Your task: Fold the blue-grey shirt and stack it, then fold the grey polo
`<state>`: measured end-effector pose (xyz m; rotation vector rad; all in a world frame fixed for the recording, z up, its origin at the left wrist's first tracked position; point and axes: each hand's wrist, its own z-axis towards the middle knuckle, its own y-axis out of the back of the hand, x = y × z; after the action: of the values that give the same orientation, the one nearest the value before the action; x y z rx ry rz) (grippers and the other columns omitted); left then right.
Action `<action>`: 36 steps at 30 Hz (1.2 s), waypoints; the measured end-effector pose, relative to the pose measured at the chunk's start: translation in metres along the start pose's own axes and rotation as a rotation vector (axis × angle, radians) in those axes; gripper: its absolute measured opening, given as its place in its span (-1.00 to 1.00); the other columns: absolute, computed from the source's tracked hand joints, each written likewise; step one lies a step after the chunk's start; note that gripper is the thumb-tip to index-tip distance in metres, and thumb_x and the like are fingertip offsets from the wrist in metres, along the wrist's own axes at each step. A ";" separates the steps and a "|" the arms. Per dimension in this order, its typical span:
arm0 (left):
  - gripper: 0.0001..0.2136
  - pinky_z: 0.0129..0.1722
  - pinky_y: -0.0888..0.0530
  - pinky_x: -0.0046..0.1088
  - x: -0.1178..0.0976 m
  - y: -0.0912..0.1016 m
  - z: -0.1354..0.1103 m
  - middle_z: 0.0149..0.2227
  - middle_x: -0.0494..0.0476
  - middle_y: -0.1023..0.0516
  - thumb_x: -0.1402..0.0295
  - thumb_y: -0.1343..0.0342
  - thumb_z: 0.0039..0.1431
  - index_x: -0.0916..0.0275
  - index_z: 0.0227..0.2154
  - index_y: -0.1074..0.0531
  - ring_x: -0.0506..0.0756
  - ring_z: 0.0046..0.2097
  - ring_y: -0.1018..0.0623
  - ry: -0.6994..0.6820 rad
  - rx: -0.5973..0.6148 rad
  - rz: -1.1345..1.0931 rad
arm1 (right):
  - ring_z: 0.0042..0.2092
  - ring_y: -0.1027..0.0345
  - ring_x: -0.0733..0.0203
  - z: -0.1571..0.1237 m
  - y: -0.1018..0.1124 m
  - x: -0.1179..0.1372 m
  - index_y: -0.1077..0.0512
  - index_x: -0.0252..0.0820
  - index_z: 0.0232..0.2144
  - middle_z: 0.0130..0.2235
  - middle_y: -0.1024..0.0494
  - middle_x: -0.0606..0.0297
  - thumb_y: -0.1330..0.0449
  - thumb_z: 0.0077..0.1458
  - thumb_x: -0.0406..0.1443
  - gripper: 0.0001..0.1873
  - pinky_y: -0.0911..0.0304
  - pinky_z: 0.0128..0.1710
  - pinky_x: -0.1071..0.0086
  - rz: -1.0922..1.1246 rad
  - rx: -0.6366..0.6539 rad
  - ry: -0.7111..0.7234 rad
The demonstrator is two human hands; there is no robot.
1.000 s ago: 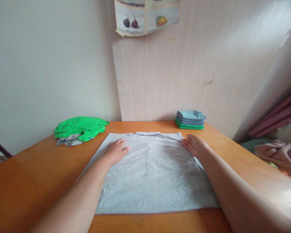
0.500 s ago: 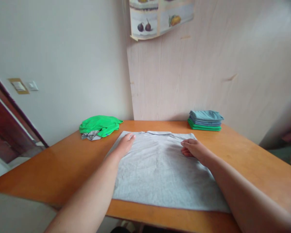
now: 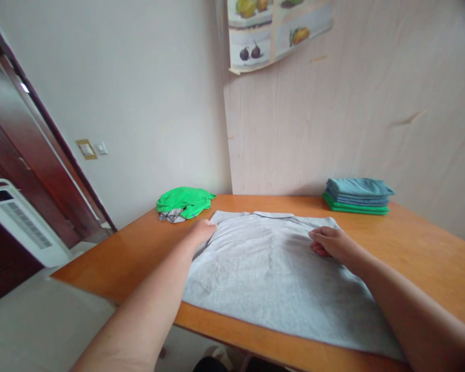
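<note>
A pale grey polo shirt [image 3: 271, 274] lies flat on the orange wooden table [image 3: 422, 248], collar toward the wall. My left hand [image 3: 202, 231] is at the shirt's far left shoulder, fingers curled round the cloth edge. My right hand [image 3: 330, 242] rests on the shirt near its far right shoulder, fingers bent and pressed together on the fabric.
A crumpled green garment [image 3: 184, 200] with striped cloth under it lies at the table's far left. A folded stack of blue and green clothes [image 3: 357, 195] sits at the far right by the wood panel. A white appliance [image 3: 19, 222] and a dark door frame stand left.
My left hand slid from the shirt's chest out to its far left corner and closed on the edge. My right hand curled from flat. The view swung left.
</note>
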<state>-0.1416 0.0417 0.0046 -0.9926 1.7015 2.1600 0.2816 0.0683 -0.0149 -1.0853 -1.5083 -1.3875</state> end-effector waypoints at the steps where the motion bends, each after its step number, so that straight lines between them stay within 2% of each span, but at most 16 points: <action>1: -0.83 -0.43 -0.31 -0.44 0.001 -0.002 -0.001 -0.61 0.03 -0.44 0.29 -0.20 0.04 0.24 -0.57 -0.44 0.13 -0.43 -0.50 -0.001 0.017 0.041 | -0.51 -0.40 0.24 0.000 0.000 0.000 -0.48 -0.14 -0.46 -0.55 -0.54 0.32 -0.30 0.10 -0.28 -0.88 -0.36 -0.46 0.40 0.003 0.003 0.001; 4: -0.93 -0.42 -0.33 -0.44 0.000 -0.005 -0.004 -0.57 0.04 -0.50 0.39 -0.18 0.01 0.23 -0.53 -0.47 0.13 -0.41 -0.52 -0.029 0.034 0.174 | -0.51 -0.39 0.24 0.001 0.000 -0.002 -0.46 -0.14 -0.47 -0.56 -0.53 0.33 -0.29 0.10 -0.28 -0.87 -0.34 -0.47 0.41 0.003 0.012 0.016; 8: -0.89 -0.23 -0.41 -0.40 -0.004 -0.001 -0.012 -0.28 0.11 -0.63 0.40 -0.09 0.13 0.17 -0.37 -0.52 0.16 -0.19 -0.58 -0.075 -0.021 0.315 | -0.52 -0.39 0.25 0.003 0.000 -0.004 -0.46 -0.14 -0.46 -0.57 -0.52 0.35 -0.28 0.12 -0.27 -0.88 -0.33 -0.48 0.42 0.013 0.013 0.015; 11: -0.84 -0.10 -0.41 -0.33 -0.008 0.002 -0.020 -0.13 0.19 -0.61 0.39 -0.03 0.21 0.16 -0.33 -0.53 0.20 -0.06 -0.56 -0.120 -0.057 0.402 | -0.54 -0.37 0.27 0.004 0.000 -0.006 -0.46 -0.15 -0.46 -0.58 -0.52 0.36 -0.30 0.10 -0.28 -0.88 -0.30 -0.51 0.44 0.044 0.015 0.013; 17: -0.76 0.00 -0.41 -0.32 -0.020 0.008 -0.034 -0.05 0.21 -0.58 0.39 0.05 0.30 0.17 -0.17 -0.53 0.19 0.04 -0.53 -0.217 -0.087 0.472 | -0.54 -0.38 0.28 0.002 0.000 -0.002 -0.48 -0.15 -0.45 -0.57 -0.54 0.35 -0.30 0.11 -0.29 -0.89 -0.32 -0.49 0.44 0.021 -0.006 0.010; 21: -0.69 0.13 -0.36 -0.32 -0.020 0.002 -0.048 0.10 0.19 -0.54 0.29 0.11 0.38 0.13 0.03 -0.48 0.16 0.14 -0.49 -0.386 -0.035 0.456 | -0.56 -0.38 0.29 -0.001 0.000 0.002 -0.48 -0.17 -0.46 -0.58 -0.53 0.35 -0.29 0.13 -0.31 -0.87 -0.32 -0.53 0.47 -0.001 -0.007 0.012; 24: -0.63 0.30 -0.19 -0.13 -0.012 -0.005 -0.059 0.25 0.19 -0.44 0.21 0.14 0.41 0.10 0.13 -0.42 0.18 0.27 -0.39 -0.459 0.047 0.461 | -0.56 -0.39 0.30 -0.004 -0.001 0.004 -0.48 -0.17 -0.47 -0.58 -0.54 0.34 -0.31 0.10 -0.33 -0.87 -0.33 -0.53 0.49 0.041 -0.002 0.016; 27: -0.58 0.35 0.04 0.16 -0.007 -0.008 -0.065 0.36 0.20 -0.29 0.15 0.17 0.41 0.07 0.23 -0.33 0.22 0.38 -0.24 -0.397 0.106 0.487 | -0.55 -0.41 0.28 -0.006 -0.001 0.007 -0.48 -0.18 -0.46 -0.57 -0.54 0.31 -0.32 0.10 -0.35 -0.88 -0.37 -0.53 0.48 0.091 -0.006 -0.015; 30: -0.55 0.33 0.14 0.28 -0.008 -0.003 -0.066 0.40 0.22 -0.21 0.13 0.18 0.41 0.07 0.27 -0.28 0.26 0.42 -0.15 -0.357 0.140 0.516 | -0.56 -0.41 0.25 -0.006 0.001 0.012 -0.47 -0.20 -0.42 -0.57 -0.54 0.27 -0.30 0.13 -0.38 -0.91 -0.41 -0.55 0.45 0.135 -0.008 -0.082; 34: -0.58 0.30 0.07 0.34 -0.018 0.001 -0.060 0.36 0.26 -0.29 0.14 0.11 0.37 0.10 0.19 -0.37 0.31 0.38 -0.22 -0.359 0.152 0.560 | -0.56 -0.40 0.26 -0.003 0.014 0.019 -0.42 -0.20 -0.42 -0.57 -0.51 0.27 -0.27 0.18 -0.37 -0.87 -0.42 -0.57 0.45 0.271 -0.162 -0.088; 36: -0.61 0.31 -0.01 0.26 -0.026 -0.002 -0.056 0.32 0.28 -0.35 0.15 0.10 0.37 0.12 0.14 -0.42 0.30 0.35 -0.29 -0.412 0.108 0.564 | -0.53 -0.42 0.27 0.000 0.025 0.021 -0.41 -0.19 -0.41 -0.55 -0.51 0.27 -0.24 0.20 -0.36 -0.87 -0.45 -0.53 0.45 0.385 -0.271 -0.062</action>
<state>-0.0998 -0.0033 0.0133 -0.0090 2.0081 2.3274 0.2989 0.0710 0.0132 -1.5085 -1.0949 -1.3148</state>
